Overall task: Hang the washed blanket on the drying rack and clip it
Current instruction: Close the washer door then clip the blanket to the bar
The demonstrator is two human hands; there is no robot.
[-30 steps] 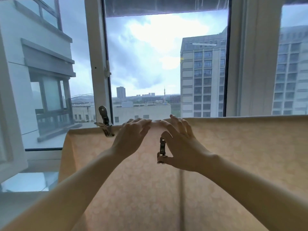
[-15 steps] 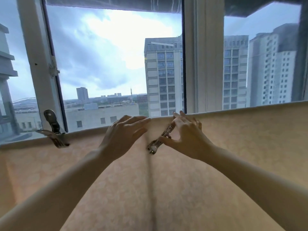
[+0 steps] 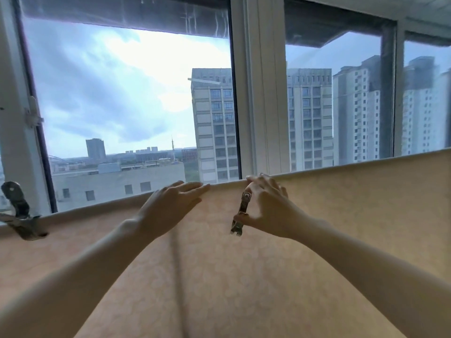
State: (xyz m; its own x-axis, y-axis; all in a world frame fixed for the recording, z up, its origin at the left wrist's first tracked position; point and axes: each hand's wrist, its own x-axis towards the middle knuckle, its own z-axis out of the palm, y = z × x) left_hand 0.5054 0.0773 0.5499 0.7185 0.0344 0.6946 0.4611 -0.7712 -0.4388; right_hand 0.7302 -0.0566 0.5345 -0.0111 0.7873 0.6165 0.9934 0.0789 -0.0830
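R hand (image 3: 266, 206) pinches a small metal clip (image 3: 241, 211) w/ thumb & fingers, just below the top fold of the beige patterned blanket (image 3: 341, 228). L hand (image 3: 170, 206) flat, fingers straight on the fold — second metal clip (image 3: 19, 213) clamped on the fold far left.

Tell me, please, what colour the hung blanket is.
The blanket is pale peach, faintly patterned; head view.

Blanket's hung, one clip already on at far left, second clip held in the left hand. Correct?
Wrong hand: the second clip is pinched in the right hand; the left hand lies flat on the top edge of the blanket, per the head view. The first clip is on at far left.
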